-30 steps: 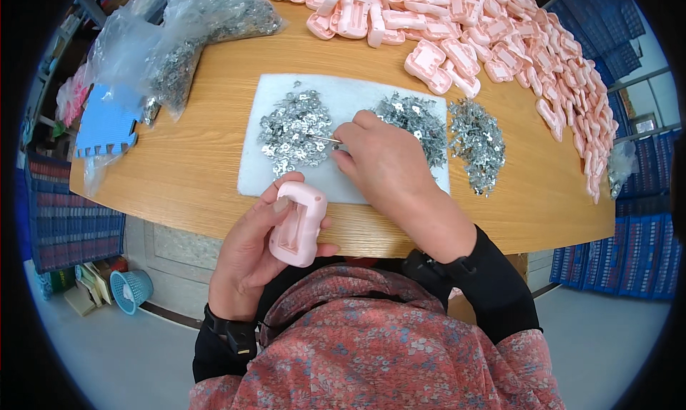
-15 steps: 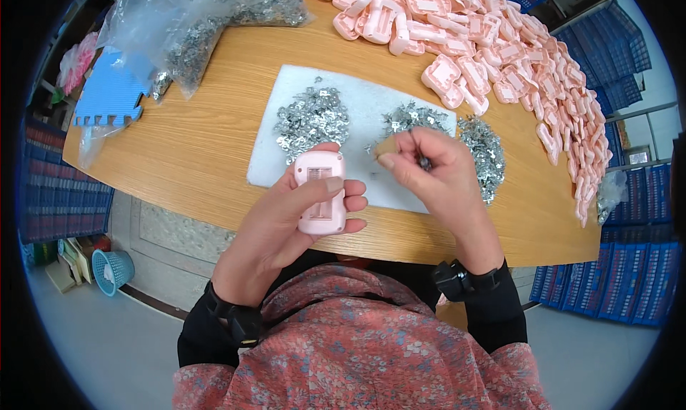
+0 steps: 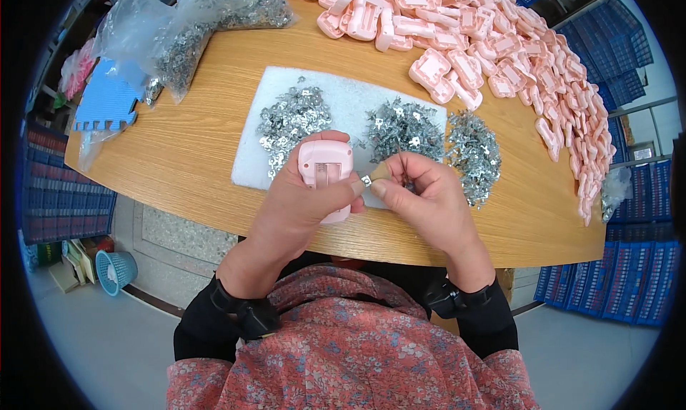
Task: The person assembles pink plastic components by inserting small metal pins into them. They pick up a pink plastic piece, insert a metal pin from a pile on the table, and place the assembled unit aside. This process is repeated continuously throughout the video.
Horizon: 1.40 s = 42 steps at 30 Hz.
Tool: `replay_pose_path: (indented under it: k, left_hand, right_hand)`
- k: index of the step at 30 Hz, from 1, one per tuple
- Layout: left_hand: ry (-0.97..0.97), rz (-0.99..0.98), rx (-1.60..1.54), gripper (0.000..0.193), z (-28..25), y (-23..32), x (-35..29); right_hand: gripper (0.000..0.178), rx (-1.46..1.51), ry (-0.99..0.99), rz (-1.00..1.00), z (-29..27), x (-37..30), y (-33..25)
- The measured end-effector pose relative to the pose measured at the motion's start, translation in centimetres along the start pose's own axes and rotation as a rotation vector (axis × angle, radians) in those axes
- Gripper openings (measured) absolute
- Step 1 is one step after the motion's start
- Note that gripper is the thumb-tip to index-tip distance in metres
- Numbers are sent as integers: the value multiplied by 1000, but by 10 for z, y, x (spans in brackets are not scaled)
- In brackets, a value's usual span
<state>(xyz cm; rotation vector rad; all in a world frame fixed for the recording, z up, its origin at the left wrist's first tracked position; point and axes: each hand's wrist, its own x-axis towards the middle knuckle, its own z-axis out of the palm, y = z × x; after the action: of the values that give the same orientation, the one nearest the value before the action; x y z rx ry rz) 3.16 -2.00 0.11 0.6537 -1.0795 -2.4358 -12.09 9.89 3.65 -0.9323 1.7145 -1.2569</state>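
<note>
My left hand (image 3: 289, 206) is closed round a pale pink plastic battery casing (image 3: 314, 155), its thumb lying across the open slot in the middle. A small silvery metal contact plate (image 3: 366, 181) is pinched between thumb and forefinger of my right hand (image 3: 432, 206), close beside the casing and the left thumb tip. One right fingertip wears a beige cover (image 3: 382, 170). Something thin and dark (image 3: 409, 184) is tucked within the right fingers; its kind is hidden. Beyond the hands, a white foam sheet (image 3: 350, 88) carries a left metal-piece pile (image 3: 294, 121) and a middle pile (image 3: 404, 130).
Another metal-piece pile (image 3: 474, 156) lies right of the foam on the wooden table (image 3: 193, 135). Many pink casings (image 3: 464, 35) are heaped along the far right. Clear bags of metal pieces (image 3: 186, 53) and a blue foam mat (image 3: 107, 99) sit at the far left.
My right hand has come left and down to the casing, and a metal contact plate now shows in its fingertips. The left thumb has shifted toward the casing's right edge.
</note>
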Motion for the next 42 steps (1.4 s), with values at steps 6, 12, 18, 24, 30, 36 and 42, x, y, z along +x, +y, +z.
replay_pose_path:
  k: [6,12,18,24,30,36,42]
  left_hand:
    - [5,53,152,51,-2,-3,-2]
    - [-70,-246,-247,42,-13,3,-3]
    - [-84,-345,-323,43,-12,8,-5]
    - [-105,-336,-282,43,-11,7,-5]
    - [-125,-337,-245,45,-13,1,-3]
    - [-166,-290,-163,46,-11,3,-5]
    - [-71,-65,247,37,-12,-10,-6]
  right_hand:
    - [15,28,-62,120,-1,7,0]
    - [12,-38,65,-116,13,9,-12]
    - [14,-400,32,-335,19,18,-4]
    - [13,-580,62,-419,25,16,-5]
    - [12,-604,91,-480,20,11,-4]
    - [19,-3,27,-66,14,10,5]
    - [17,279,-103,209,7,11,4]
